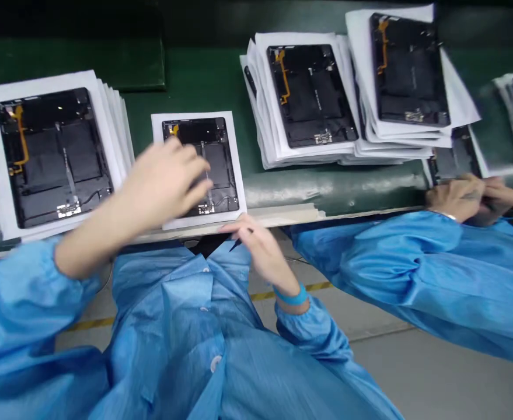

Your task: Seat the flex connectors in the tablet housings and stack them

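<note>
My left hand [168, 181] hangs with its fingers apart over a black tablet back panel [223, 175], which has an orange flex cable at its upper left. That panel lies on a white paper sheet [235, 157] near the bench edge. My fingers hide its middle, and I cannot tell if they touch it. My right hand [256, 251], with a blue wristband, pinches a small black pointed tool [238, 242] just below the bench edge. A similar panel [50, 157] lies on a paper stack to my left.
Two more panels [311, 96] [409, 70] rest on paper stacks on the green bench [195, 76]. Its front edge [326, 192] looks worn and taped. At the right, a co-worker's blue-sleeved hands [473, 198] work at another panel. Grey floor [431, 373] with a yellow line lies below.
</note>
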The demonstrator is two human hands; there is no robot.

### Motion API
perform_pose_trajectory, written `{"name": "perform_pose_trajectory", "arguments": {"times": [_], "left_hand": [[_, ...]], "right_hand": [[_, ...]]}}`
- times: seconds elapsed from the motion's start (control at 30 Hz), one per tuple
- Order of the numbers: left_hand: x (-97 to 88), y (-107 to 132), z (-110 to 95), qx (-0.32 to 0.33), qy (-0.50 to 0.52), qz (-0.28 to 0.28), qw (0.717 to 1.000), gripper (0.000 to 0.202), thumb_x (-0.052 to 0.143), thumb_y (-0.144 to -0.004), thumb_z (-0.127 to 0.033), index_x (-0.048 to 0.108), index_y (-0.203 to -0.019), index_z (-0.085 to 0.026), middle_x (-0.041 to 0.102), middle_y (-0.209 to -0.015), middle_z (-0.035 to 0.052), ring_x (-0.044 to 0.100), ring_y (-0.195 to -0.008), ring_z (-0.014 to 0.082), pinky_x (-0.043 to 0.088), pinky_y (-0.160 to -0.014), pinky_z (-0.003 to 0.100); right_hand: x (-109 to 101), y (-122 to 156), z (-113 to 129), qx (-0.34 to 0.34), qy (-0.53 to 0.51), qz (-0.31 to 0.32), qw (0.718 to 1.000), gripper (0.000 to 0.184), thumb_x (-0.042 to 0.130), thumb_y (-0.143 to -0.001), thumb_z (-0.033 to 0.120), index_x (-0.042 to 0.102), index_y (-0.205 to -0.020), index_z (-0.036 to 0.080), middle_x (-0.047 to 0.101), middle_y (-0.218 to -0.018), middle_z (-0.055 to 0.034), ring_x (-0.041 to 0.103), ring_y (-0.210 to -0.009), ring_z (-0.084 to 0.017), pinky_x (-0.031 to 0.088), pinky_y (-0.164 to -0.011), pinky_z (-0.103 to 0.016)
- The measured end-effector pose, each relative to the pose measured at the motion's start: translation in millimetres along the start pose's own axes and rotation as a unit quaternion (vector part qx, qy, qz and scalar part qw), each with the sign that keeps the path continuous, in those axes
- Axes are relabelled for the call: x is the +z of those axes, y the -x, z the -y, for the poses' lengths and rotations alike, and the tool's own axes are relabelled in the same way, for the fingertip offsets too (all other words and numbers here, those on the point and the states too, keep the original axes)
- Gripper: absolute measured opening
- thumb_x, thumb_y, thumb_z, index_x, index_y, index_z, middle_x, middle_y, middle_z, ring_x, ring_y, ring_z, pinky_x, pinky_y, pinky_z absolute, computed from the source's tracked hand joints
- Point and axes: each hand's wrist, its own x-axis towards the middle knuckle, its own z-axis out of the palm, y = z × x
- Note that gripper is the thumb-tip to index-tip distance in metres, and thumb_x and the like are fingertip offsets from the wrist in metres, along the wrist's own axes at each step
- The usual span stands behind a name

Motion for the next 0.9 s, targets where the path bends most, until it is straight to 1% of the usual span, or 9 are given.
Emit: {"name": "perform_pose_trajectory", "arguments": {"times": [0.03,0.13,0.2,0.27,0.37,0.47,0.67,0.8,0.9], "left_hand": [[18.7,16.2,-8.5,0.018,0.006,-0.008,1.0,0.041,0.063,-0.112,-0.045,0.08,-0.138,-0.019,0.078,-0.126,0.0162,0.067,-0.127,0.0426,0.054,-0.112,0.058],[77.2,45.2,-19.9,0.055,0.035,-0.139,0.988,0.035,0.066,-0.112,-0.04,0.081,-0.134,-0.017,0.079,-0.125,0.0166,0.068,-0.116,0.0378,0.058,-0.096,0.054],[105.8,49.5,-20.5,0.044,0.053,-0.208,0.976,0.032,0.067,-0.113,-0.035,0.081,-0.134,-0.016,0.078,-0.128,0.0173,0.068,-0.117,0.0366,0.058,-0.093,0.052],[120.6,47.5,-20.4,0.028,0.07,-0.233,0.969,0.029,0.067,-0.113,-0.034,0.081,-0.135,-0.019,0.079,-0.129,0.0166,0.067,-0.119,0.0362,0.057,-0.095,0.053],[123.5,42.9,-21.1,0.018,0.098,-0.232,0.968,0.025,0.067,-0.114,-0.033,0.082,-0.134,-0.027,0.08,-0.129,0.0139,0.067,-0.122,0.0357,0.056,-0.097,0.054],[118.8,41.4,-21.8,0.016,0.126,-0.227,0.966,0.024,0.066,-0.115,-0.035,0.082,-0.131,-0.027,0.079,-0.128,0.013,0.067,-0.122,0.0355,0.055,-0.098,0.054],[115.3,40.5,-22.3,-0.003,0.136,-0.198,0.971,0.023,0.068,-0.114,-0.037,0.08,-0.133,-0.031,0.079,-0.128,0.0109,0.065,-0.124,0.0356,0.051,-0.102,0.055],[114.6,39.3,-21.7,0.021,0.099,-0.207,0.973,0.02,0.066,-0.116,-0.036,0.08,-0.128,-0.031,0.079,-0.128,0.0104,0.067,-0.121,0.0342,0.051,-0.095,0.052],[114.8,40.2,-20.7,0.041,0.056,-0.213,0.975,0.02,0.064,-0.117,-0.034,0.081,-0.127,-0.03,0.08,-0.128,0.0108,0.07,-0.118,0.0338,0.051,-0.093,0.053]], "right_hand": [[-10.6,-8.0,-0.7,-0.001,0.012,-0.031,0.999,0.057,0.053,-0.115,0.071,0.089,-0.109,0.028,0.079,-0.102,-0.0076,0.073,-0.099,-0.027,0.06,-0.097,-0.045],[-31.3,-44.8,-10.1,-0.025,0.044,-0.079,0.996,0.061,0.054,-0.111,0.079,0.083,-0.103,0.026,0.075,-0.093,-0.0027,0.068,-0.081,-0.018,0.056,-0.078,-0.034],[-36.2,-71.2,-18.0,-0.06,0.07,-0.063,0.994,0.063,0.056,-0.11,0.081,0.078,-0.099,0.023,0.075,-0.095,-0.0009,0.068,-0.077,-0.014,0.053,-0.076,-0.03],[-36.2,-91.5,-23.4,-0.084,0.091,-0.032,0.992,0.063,0.055,-0.111,0.08,0.074,-0.097,0.022,0.075,-0.094,0.0003,0.07,-0.076,-0.012,0.052,-0.076,-0.028],[-33.5,-105.3,-24.7,-0.099,0.125,0.024,0.987,0.061,0.053,-0.113,0.077,0.071,-0.095,0.021,0.073,-0.083,0.002,0.072,-0.076,-0.011,0.05,-0.076,-0.026],[-32.8,-105.9,-23.0,-0.099,0.145,0.054,0.983,0.063,0.051,-0.114,0.078,0.071,-0.095,0.021,0.072,-0.075,0.0029,0.069,-0.071,-0.011,0.047,-0.073,-0.026],[-35.2,-103.7,-26.3,-0.08,0.129,0.064,0.986,0.068,0.05,-0.11,0.082,0.072,-0.093,0.02,0.071,-0.076,0.0039,0.064,-0.067,-0.01,0.047,-0.071,-0.025],[-34.8,-103.5,-25.2,-0.066,0.121,0.063,0.988,0.069,0.05,-0.11,0.083,0.072,-0.093,0.019,0.069,-0.079,0.0034,0.066,-0.068,-0.009,0.049,-0.071,-0.023],[-34.7,-100.9,-23.4,-0.065,0.126,0.044,0.989,0.068,0.05,-0.111,0.083,0.071,-0.094,0.021,0.067,-0.08,0.0027,0.069,-0.074,-0.011,0.052,-0.075,-0.024]]}}
